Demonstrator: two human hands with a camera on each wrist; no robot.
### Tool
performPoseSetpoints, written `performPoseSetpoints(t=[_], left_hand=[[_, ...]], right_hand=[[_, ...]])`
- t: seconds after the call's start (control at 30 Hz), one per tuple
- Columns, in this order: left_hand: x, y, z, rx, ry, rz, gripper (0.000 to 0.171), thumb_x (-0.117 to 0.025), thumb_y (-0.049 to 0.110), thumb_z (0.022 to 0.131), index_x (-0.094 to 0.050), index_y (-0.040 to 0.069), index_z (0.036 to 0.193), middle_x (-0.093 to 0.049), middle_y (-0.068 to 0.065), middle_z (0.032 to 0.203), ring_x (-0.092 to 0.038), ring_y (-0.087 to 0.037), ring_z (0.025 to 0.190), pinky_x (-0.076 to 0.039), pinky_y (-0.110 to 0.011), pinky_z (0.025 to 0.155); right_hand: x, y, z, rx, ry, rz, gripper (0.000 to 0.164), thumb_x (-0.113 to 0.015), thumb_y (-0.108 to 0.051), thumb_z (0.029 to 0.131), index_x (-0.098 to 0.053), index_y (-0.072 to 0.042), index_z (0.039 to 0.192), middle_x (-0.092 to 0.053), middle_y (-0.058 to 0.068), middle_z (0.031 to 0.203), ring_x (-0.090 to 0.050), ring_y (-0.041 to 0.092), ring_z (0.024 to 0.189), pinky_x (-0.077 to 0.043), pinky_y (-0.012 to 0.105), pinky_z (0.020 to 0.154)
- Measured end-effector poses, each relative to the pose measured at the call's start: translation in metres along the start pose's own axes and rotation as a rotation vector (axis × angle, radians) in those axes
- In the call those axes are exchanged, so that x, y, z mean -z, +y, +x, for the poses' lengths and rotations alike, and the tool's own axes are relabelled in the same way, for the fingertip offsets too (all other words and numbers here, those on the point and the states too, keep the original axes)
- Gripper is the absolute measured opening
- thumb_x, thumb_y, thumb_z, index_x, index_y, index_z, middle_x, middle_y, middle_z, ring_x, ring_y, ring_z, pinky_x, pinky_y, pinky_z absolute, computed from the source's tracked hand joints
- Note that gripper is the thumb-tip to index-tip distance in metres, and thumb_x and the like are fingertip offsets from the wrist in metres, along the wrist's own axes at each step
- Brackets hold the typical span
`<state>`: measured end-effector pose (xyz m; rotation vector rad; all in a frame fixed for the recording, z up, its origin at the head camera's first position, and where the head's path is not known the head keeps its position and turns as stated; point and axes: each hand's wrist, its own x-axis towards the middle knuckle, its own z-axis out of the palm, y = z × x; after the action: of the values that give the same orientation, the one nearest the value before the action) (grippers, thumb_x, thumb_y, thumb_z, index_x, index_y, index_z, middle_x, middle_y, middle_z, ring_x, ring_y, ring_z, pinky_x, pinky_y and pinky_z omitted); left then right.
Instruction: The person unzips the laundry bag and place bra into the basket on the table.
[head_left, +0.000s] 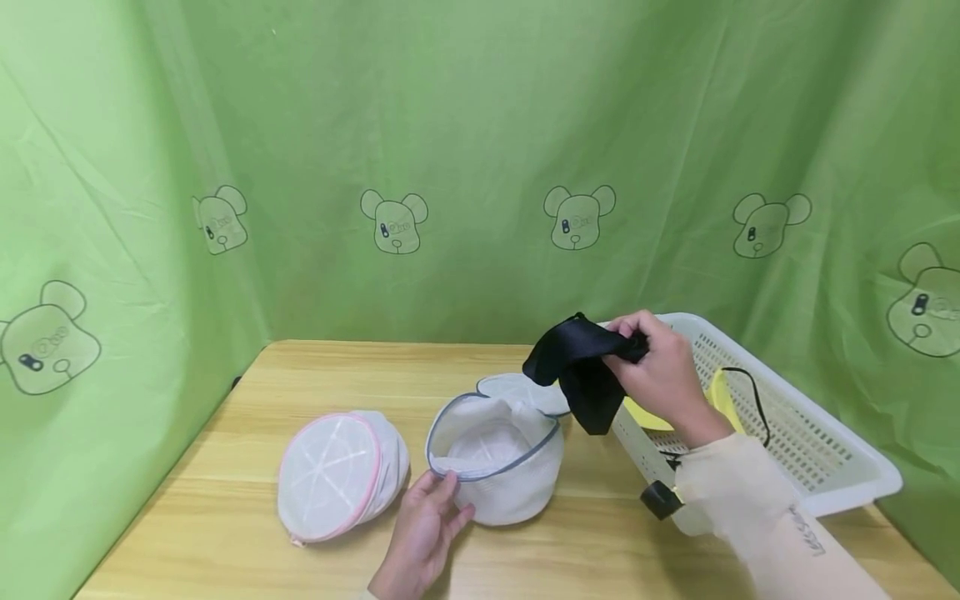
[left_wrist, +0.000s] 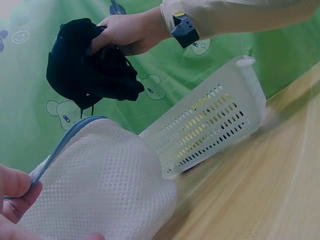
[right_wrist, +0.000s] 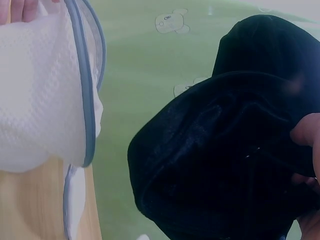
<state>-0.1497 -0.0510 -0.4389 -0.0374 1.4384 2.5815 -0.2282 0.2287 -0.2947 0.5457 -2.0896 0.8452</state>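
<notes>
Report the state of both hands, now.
Left hand: closed, pinching the white mesh bag at its rim.
Right hand: closed, holding the black cloth item.

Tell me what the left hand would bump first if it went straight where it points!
Most likely the blue-rimmed mesh bag: the left hand is pinching it, so nothing seems to be between them.

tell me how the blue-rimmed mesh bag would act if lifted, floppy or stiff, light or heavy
The blue-rimmed mesh bag would probably flex easily, since its side bulges and dips in the left-wrist view. It is likely light for its size, being thin mesh around an open hollow. The blue rim may hold its shape better, as it curves smoothly.
</notes>
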Motion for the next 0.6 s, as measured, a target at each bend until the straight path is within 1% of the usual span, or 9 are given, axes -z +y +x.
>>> performPoseSetpoints(t=[0.1,0.13,0.2,0.27,0.33,0.4,0.47,0.53,0.6], left_hand=[[0.001,0.002,-0.001,0.024,0.010,0.003,0.045,-0.054,0.024,0.099,-0.046,0.002,0.136,-0.050,-0.007,0.124,-0.047,-0.028,0.119,-0.044,-0.050,0.097],[0.000,0.002,-0.001,0.032,0.011,0.001,0.041,-0.054,0.024,0.099,-0.049,0.002,0.133,-0.051,-0.006,0.120,-0.048,-0.026,0.115,-0.046,-0.049,0.095],[0.000,0.003,-0.001,0.046,0.004,-0.011,0.034,-0.054,0.024,0.099,-0.053,0.004,0.126,-0.052,-0.006,0.116,-0.050,-0.026,0.112,-0.047,-0.050,0.094],[-0.001,0.003,-0.001,0.055,-0.010,-0.028,0.026,-0.054,0.023,0.099,-0.055,0.007,0.119,-0.052,-0.006,0.115,-0.051,-0.027,0.112,-0.047,-0.051,0.094],[-0.001,0.003,-0.001,0.062,-0.023,-0.041,0.020,-0.054,0.023,0.099,-0.055,0.009,0.113,-0.052,-0.006,0.115,-0.051,-0.028,0.113,-0.047,-0.052,0.095],[-0.001,0.003,-0.001,0.063,-0.031,-0.048,0.019,-0.053,0.022,0.100,-0.055,0.009,0.113,-0.051,-0.005,0.115,-0.050,-0.028,0.115,-0.046,-0.052,0.095],[-0.001,0.003,-0.002,0.062,-0.037,-0.056,0.021,-0.054,0.022,0.100,-0.055,0.009,0.115,-0.052,-0.005,0.116,-0.050,-0.028,0.116,-0.046,-0.052,0.095],[-0.002,0.003,-0.003,0.066,-0.042,-0.067,0.022,-0.054,0.023,0.100,-0.054,0.009,0.118,-0.053,-0.005,0.117,-0.049,-0.029,0.117,-0.045,-0.053,0.096],[-0.002,0.004,-0.003,0.067,-0.048,-0.080,0.028,-0.054,0.023,0.099,-0.052,0.008,0.123,-0.053,-0.006,0.119,-0.048,-0.029,0.118,-0.045,-0.053,0.097]], right_hand=[[0.004,0.002,-0.001,-0.022,-0.002,-0.020,0.032,-0.075,0.012,0.069,-0.048,-0.002,0.080,-0.069,0.015,0.087,-0.059,0.021,0.083,-0.038,0.018,0.069],[0.006,0.003,-0.001,-0.028,-0.002,-0.026,0.031,-0.075,0.012,0.070,-0.048,-0.002,0.080,-0.069,0.015,0.088,-0.059,0.022,0.083,-0.038,0.019,0.069],[0.009,0.004,-0.002,-0.042,-0.002,-0.039,0.030,-0.074,0.010,0.071,-0.048,-0.002,0.080,-0.069,0.016,0.088,-0.058,0.020,0.083,-0.037,0.021,0.069],[0.013,0.006,-0.002,-0.053,0.005,-0.052,0.029,-0.074,0.009,0.071,-0.049,-0.002,0.080,-0.069,0.015,0.088,-0.057,0.013,0.084,-0.037,0.021,0.069],[0.015,0.008,-0.002,-0.070,0.016,-0.057,0.028,-0.074,0.008,0.071,-0.049,-0.002,0.079,-0.069,0.015,0.088,-0.054,0.003,0.084,-0.037,0.021,0.070],[0.018,0.010,-0.003,-0.081,0.031,-0.064,0.027,-0.073,0.008,0.071,-0.049,-0.002,0.079,-0.069,0.015,0.088,-0.050,-0.007,0.084,-0.037,0.020,0.070],[0.020,0.012,-0.004,-0.092,0.044,-0.071,0.027,-0.073,0.008,0.072,-0.050,-0.003,0.079,-0.069,0.015,0.087,-0.047,-0.012,0.084,-0.036,0.018,0.070],[0.022,0.013,-0.004,-0.101,0.055,-0.081,0.026,-0.073,0.007,0.072,-0.050,-0.003,0.079,-0.069,0.015,0.087,-0.046,-0.014,0.083,-0.036,0.016,0.070],[0.025,0.014,-0.004,-0.110,0.069,-0.094,0.025,-0.072,0.007,0.072,-0.050,-0.002,0.079,-0.069,0.015,0.088,-0.046,-0.014,0.083,-0.035,0.016,0.071]])
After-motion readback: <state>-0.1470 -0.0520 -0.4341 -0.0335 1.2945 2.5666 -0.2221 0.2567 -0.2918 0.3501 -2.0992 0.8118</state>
